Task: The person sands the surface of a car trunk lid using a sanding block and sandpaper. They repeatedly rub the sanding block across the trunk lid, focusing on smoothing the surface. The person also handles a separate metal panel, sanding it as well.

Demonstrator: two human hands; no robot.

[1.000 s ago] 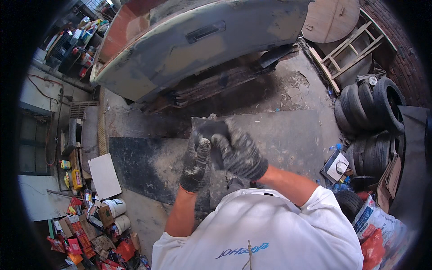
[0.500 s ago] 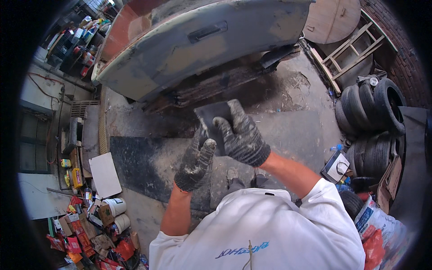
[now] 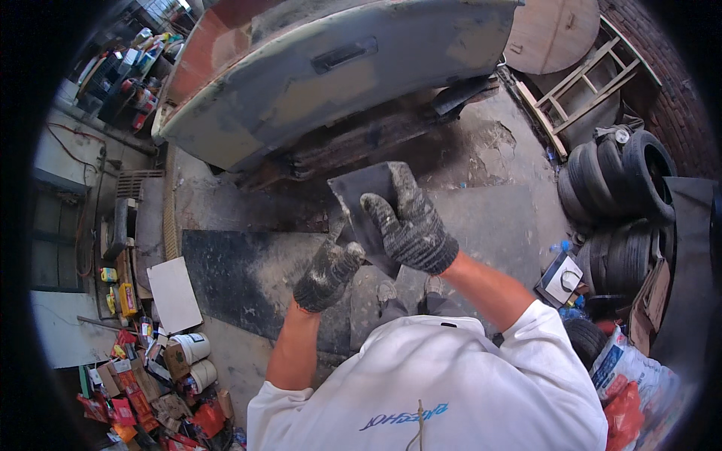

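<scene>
Over the floor mat, a dark, thin sandpaper sheet (image 3: 362, 197) is held at a slant in front of my body. My right hand (image 3: 416, 233), in a dirty grey-black knit glove, grips its right side, with the thumb laid across the face. At the lower left edge is my gloved left hand (image 3: 329, 274), its thumb and fingers closed at that edge; some fingertips are hidden. Ahead stands a large vehicle body panel (image 3: 301, 98), grey-green with pale patches and a recessed handle opening (image 3: 344, 55).
Stacked tyres (image 3: 613, 180) and a wooden frame (image 3: 583, 86) stand on the right. To the left are a white board (image 3: 174, 295), white buckets (image 3: 193, 346) and a heap of boxes and packets (image 3: 143, 383). A black mat (image 3: 226, 263) covers part of the floor.
The sheet has turned and shows more of its face, its lower corner now pointing down. My left hand has shifted slightly down along its edge. The right hand keeps its grip.
</scene>
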